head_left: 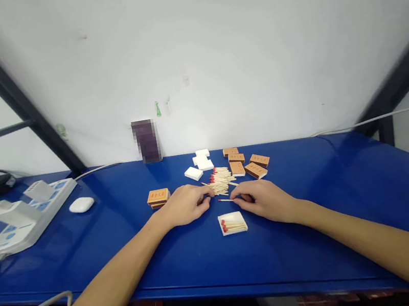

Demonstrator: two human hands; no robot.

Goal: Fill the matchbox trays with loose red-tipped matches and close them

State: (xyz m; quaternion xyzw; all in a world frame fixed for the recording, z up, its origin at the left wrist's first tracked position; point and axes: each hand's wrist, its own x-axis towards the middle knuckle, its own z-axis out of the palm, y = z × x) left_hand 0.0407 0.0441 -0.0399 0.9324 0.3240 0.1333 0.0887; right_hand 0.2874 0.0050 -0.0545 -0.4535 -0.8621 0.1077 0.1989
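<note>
Between the thumb and fingertips of my right hand [264, 199] is a single match [225, 200], its red head pointing left. My left hand [187, 203] lies palm down with its fingertips at the left edge of a loose pile of matches [220, 185]. Its thumb is apart from the bent index finger, and no match shows in it. Close in front of the hands sits a white matchbox tray [238, 216] with several red-headed matches lying lengthwise inside. The undersides of both hands are hidden.
Stacked matchboxes [158, 196] stand beside my left wrist. Behind the pile lie several white matchbox trays [194, 174] and brown matchbox sleeves [256, 170]. Leftward on the blue table [192, 269] are a white earbud case [81, 204] and a power strip [32, 229]. A blurred dark rectangle [147, 141] leans against the wall.
</note>
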